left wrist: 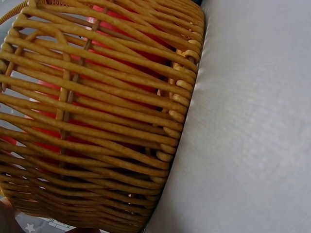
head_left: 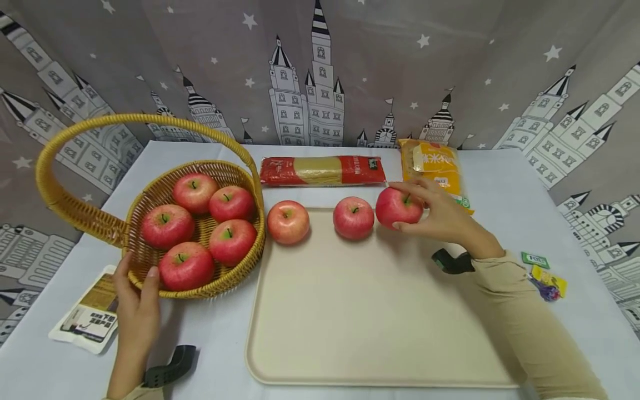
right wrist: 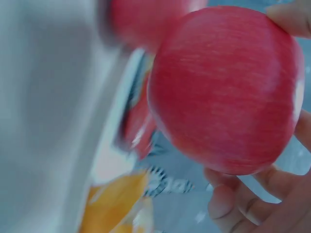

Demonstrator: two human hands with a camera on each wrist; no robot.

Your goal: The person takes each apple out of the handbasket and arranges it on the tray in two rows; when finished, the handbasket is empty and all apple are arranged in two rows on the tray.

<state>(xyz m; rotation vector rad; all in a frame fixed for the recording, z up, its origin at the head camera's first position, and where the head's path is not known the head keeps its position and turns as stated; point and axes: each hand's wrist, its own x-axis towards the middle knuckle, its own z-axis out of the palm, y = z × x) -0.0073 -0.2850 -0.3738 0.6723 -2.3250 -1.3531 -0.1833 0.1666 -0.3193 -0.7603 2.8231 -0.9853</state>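
Red apple, nearest right-wrist camera, gripped by right hand at far edge of tray; near-round, stem up (head view only). Left hand pinches basket rim; left-wrist view alone: red through weave.

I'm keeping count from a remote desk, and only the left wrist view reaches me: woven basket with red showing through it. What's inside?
Observer: The head view shows five red apples inside the basket.
Operator: And what does the right hand have?
Observer: It holds a sixth apple between thumb and fingers.
Operator: Are any others loose?
Observer: Yes, two more apples stand apart from each other near the far edge of the tray.
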